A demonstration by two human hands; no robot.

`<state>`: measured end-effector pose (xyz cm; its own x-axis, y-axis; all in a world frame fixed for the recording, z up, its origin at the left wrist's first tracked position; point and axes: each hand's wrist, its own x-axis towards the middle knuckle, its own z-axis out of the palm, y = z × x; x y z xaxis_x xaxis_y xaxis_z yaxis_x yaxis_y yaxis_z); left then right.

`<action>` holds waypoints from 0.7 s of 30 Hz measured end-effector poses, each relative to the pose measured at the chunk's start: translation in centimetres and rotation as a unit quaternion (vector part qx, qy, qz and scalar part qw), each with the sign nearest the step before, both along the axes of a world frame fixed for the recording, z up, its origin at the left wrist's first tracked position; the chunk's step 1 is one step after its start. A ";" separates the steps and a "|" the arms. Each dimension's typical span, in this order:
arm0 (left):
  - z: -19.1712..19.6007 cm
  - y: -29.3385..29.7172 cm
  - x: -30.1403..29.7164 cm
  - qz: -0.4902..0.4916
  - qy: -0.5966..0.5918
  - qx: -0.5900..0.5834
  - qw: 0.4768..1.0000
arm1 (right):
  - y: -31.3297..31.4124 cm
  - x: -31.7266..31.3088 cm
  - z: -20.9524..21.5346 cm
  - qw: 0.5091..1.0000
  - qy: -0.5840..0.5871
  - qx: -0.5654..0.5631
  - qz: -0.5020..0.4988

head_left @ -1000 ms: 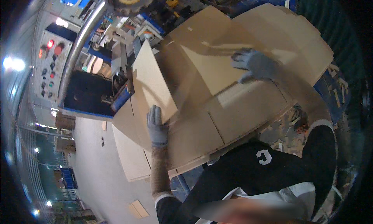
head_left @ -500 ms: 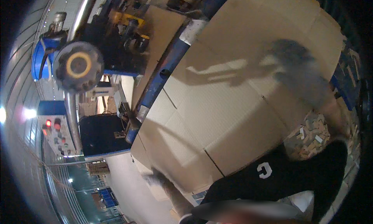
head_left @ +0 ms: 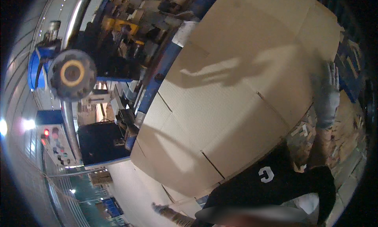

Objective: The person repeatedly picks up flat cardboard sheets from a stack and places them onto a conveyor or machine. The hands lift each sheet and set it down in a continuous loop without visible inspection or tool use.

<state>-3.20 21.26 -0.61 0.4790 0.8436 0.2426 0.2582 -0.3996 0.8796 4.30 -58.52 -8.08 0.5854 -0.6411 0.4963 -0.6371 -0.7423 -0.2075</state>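
A large tan cardboard sheet [head_left: 220,116] with narrow cut slots lies across the middle, and shadows fall over it. My right hand [head_left: 327,95], in a grey glove, is beside the sheet's right edge with its fingers stretched out and nothing seen in them. Whether it touches the edge I cannot tell. Low on the left, my left hand [head_left: 160,208] is gloved and apart from the sheet's near left corner. Its fingers look extended, small and slightly blurred, with no object visible in them.
Along the sheet's far left side runs a blue machine bar [head_left: 157,77]. A dark handwheel [head_left: 73,75] with a yellow ring and a control box [head_left: 57,144] with a red light stand at left. Cardboard scraps [head_left: 299,138] lie at right, near a blue metal part [head_left: 349,75].
My right hand has moved from over the cardboard to its right edge. My left hand has drawn back toward me, away from the near left corner. The view has shifted slightly.
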 end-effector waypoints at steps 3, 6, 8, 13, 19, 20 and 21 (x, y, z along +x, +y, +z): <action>3.8 0.7 -0.4 0.031 -0.098 0.008 0.995 | 0.3 1.0 0.3 0.997 0.052 -0.037 -0.043; 9.2 4.1 1.2 0.098 -0.239 -0.198 0.946 | 0.6 2.5 1.3 0.998 -0.051 0.010 -0.034; 9.2 5.3 2.0 0.003 -0.361 -0.350 0.865 | 0.6 3.6 2.7 0.959 -0.247 0.141 -0.001; 4.3 5.3 2.0 -0.179 -0.055 0.062 0.980 | 1.9 5.6 9.2 0.730 -0.492 0.443 0.170; 2.8 -0.3 -0.6 -0.246 -0.077 0.124 0.958 | 8.2 -3.2 16.0 0.927 -0.245 0.228 0.170; 2.5 -2.5 -1.1 -0.216 -0.063 0.093 0.970 | 10.0 -5.2 15.7 0.958 -0.157 0.195 0.140; 1.8 -5.0 -1.0 -0.182 -0.053 0.032 0.981 | 11.4 -5.9 15.0 0.952 -0.103 0.187 0.221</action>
<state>-4.23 16.24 1.22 0.7149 0.6030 0.3541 -0.0042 -0.5027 0.8644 -1.61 -47.14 6.95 0.7538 -0.5098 0.4145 -0.1982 -0.7779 -0.5963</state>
